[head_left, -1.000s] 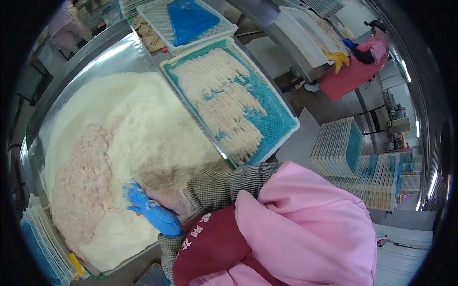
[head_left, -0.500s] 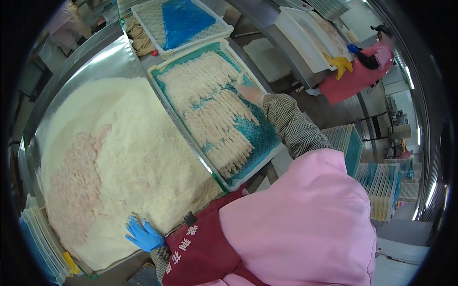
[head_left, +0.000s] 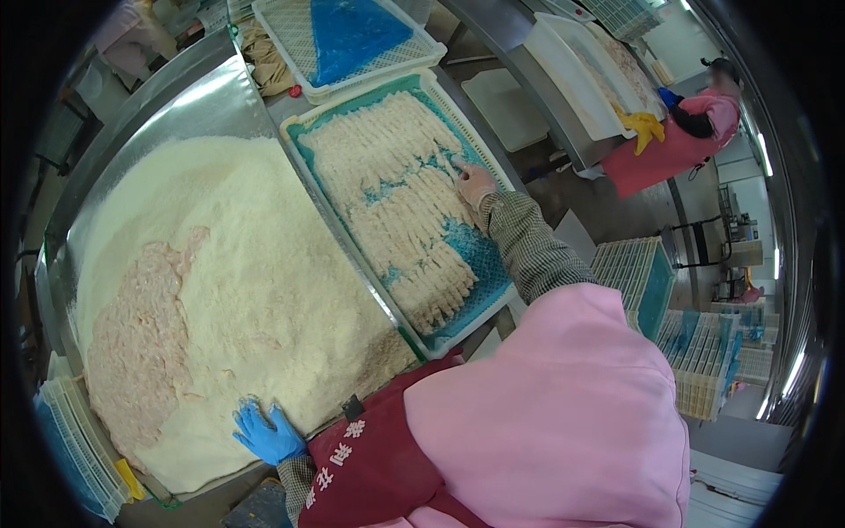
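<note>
My left hand [head_left: 267, 433], in a blue glove dusted with crumbs, lies with spread fingers on the near edge of a pale crumb heap [head_left: 282, 255]. My right hand [head_left: 476, 183], in a thin see-through glove, reaches over a white tray [head_left: 503, 167] lined with blue-green mesh [head_left: 475, 255]. Its fingers are stretched toward the right ends of the crumb-coated strips [head_left: 387, 141], near where the far and middle rows meet. The strips lie side by side in several rows. I see nothing held in either hand. Pinkish raw meat pieces [head_left: 141, 334] lie on the heap's left side.
A metal rim [head_left: 348, 251] divides the heap from the tray. Beyond stands another white tray [head_left: 422, 55] with blue plastic sheeting [head_left: 356, 35]. Stacked trays [head_left: 629, 273] are at right. A person in a pink apron [head_left: 656, 158] works at a far-right table.
My right hand has slid a little nearer along the tray's right side, and its fingertips now show more clearly. My left hand stays in place. The view has shifted slightly.
</note>
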{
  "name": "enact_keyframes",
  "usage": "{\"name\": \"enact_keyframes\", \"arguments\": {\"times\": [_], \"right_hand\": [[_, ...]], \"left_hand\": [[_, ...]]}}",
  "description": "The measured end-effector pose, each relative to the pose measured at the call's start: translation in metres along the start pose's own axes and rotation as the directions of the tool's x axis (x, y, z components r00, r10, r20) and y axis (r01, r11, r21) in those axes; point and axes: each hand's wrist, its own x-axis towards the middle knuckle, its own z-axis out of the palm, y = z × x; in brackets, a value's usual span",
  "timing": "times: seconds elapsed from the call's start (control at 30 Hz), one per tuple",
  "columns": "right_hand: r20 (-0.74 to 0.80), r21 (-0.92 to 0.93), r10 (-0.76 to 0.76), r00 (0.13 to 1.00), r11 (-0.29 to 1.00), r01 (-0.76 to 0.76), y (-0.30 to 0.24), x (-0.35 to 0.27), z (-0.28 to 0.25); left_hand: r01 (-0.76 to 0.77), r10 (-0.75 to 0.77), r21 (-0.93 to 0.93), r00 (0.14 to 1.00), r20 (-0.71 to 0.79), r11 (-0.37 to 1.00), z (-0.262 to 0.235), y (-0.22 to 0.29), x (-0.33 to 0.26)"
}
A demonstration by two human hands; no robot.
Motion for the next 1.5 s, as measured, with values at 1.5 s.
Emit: {"name": "enact_keyframes", "arguments": {"times": [1.5], "right_hand": [[0.827, 0.503, -0.370, 0.424, 0.824, -0.262, -0.263, -0.357, 0.350]], "left_hand": [[0.001, -0.084, -0.733, 0.993, -0.077, 0.680, -0.016, -0.100, 0.037]]}}
